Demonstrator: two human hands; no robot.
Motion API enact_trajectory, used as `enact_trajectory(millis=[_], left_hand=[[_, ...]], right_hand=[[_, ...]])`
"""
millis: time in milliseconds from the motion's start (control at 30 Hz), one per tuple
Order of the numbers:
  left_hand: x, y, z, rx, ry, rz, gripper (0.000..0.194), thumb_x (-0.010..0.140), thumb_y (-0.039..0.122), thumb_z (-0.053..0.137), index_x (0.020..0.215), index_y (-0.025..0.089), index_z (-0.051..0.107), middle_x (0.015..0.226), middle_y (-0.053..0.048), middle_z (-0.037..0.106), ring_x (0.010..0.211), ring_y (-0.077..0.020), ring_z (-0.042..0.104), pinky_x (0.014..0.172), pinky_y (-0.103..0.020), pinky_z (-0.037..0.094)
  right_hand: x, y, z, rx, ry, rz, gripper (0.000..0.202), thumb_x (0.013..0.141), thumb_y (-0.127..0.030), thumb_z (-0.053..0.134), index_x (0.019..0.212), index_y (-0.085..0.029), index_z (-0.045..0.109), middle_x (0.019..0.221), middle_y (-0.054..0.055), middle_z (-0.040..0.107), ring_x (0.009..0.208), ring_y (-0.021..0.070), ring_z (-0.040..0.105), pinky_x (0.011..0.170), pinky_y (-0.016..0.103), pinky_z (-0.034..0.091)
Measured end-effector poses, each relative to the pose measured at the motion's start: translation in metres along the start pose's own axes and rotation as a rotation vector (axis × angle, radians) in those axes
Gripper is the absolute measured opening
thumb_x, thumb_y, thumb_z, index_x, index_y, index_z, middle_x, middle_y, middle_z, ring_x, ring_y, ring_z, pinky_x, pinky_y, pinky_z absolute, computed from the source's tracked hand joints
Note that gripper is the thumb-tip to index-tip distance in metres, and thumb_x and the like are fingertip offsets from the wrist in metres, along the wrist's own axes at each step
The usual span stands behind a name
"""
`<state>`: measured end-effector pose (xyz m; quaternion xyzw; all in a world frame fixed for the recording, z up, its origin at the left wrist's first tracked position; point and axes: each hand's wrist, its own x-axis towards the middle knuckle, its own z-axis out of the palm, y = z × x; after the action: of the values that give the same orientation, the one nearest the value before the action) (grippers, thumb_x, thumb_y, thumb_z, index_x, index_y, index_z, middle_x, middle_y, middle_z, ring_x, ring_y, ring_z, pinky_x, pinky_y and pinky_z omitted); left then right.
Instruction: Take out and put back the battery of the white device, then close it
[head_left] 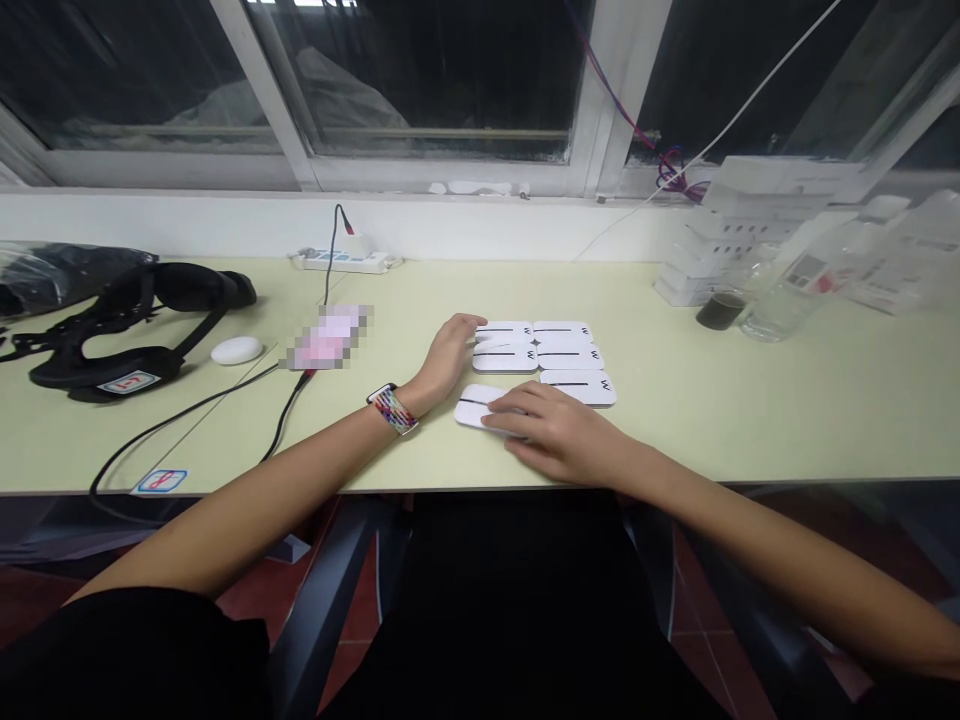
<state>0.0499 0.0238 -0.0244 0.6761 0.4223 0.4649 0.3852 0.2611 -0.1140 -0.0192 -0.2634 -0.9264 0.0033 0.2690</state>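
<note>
Several white rounded rectangular tiles lie in two columns on the table, each visible one bearing a black line and many a W-like mark. My left hand (448,362) rests beside the left column, fingers stretched out along the upper left tile (501,331) and touching its edge. Below that sits another tile (504,357). My right hand (559,430) has its fingers over the lower left tile (472,405), which sits slightly askew and is partly hidden by them. Right of it lies the lower right tile (581,386), with two more tiles above.
A black headset (135,340), a white oval object (237,350) and a blurred-out device (330,338) with cables lie on the left. A power strip (349,262) is by the wall. White boxes (697,250), a clear bottle (787,295) and a dark-liquid container (721,310) stand on the right.
</note>
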Motion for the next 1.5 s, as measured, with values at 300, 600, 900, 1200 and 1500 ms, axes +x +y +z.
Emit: enact_trajectory(millis=[300, 600, 900, 1200, 1500], left_hand=[[-0.012, 0.032, -0.010, 0.060, -0.085, 0.189, 0.021, 0.104, 0.036, 0.055, 0.110, 0.023, 0.070, 0.123, -0.008, 0.072, 0.125, -0.0286, 0.062, 0.114, -0.046, 0.046], [-0.071, 0.068, -0.029, 0.319, -0.721, 0.286, 0.077, 0.089, 0.045, 0.086, 0.157, 0.035, 0.051, 0.158, -0.011, 0.057, 0.135, -0.0331, 0.063, 0.113, -0.049, 0.053], [-0.095, 0.059, -0.037, 0.468, -0.683, 0.306, 0.103, 0.084, 0.028, 0.084, 0.172, 0.040, 0.030, 0.153, -0.009, 0.063, 0.141, -0.0369, 0.060, 0.118, -0.055, 0.050], [-0.094, 0.054, -0.045, 0.514, -0.680, 0.280, 0.088, 0.086, 0.029, 0.079, 0.165, 0.037, 0.041, 0.145, -0.009, 0.068, 0.133, -0.0339, 0.066, 0.114, -0.050, 0.052], [-0.093, 0.055, -0.043, 0.492, -0.689, 0.251, 0.089, 0.084, 0.028, 0.082, 0.164, 0.036, 0.043, 0.146, -0.009, 0.068, 0.134, -0.0338, 0.066, 0.115, -0.051, 0.052]], right_hand=[[-0.008, -0.006, -0.001, -0.075, -0.033, -0.017, 0.034, 0.100, -0.019, 0.054, 0.131, -0.012, 0.066, 0.106, 0.016, 0.075, 0.091, 0.0277, 0.069, 0.080, 0.044, 0.061], [0.004, 0.016, -0.001, 0.100, 0.038, 0.158, 0.022, 0.111, -0.025, 0.053, 0.125, -0.019, 0.069, 0.119, 0.014, 0.075, 0.110, 0.0285, 0.069, 0.094, 0.047, 0.059], [-0.006, 0.002, -0.023, 0.070, -0.006, -0.053, 0.016, 0.101, -0.019, 0.060, 0.113, -0.020, 0.070, 0.121, 0.013, 0.074, 0.114, 0.0287, 0.064, 0.098, 0.049, 0.057], [0.004, -0.004, -0.033, -0.254, -0.181, -0.241, 0.025, 0.110, -0.019, 0.051, 0.095, -0.017, 0.071, 0.097, 0.011, 0.073, 0.096, 0.0251, 0.065, 0.088, 0.041, 0.054], [0.021, -0.018, -0.045, -0.404, -0.370, -0.318, 0.021, 0.108, -0.018, 0.055, 0.092, -0.017, 0.069, 0.085, 0.007, 0.068, 0.076, 0.0215, 0.062, 0.067, 0.037, 0.046]])
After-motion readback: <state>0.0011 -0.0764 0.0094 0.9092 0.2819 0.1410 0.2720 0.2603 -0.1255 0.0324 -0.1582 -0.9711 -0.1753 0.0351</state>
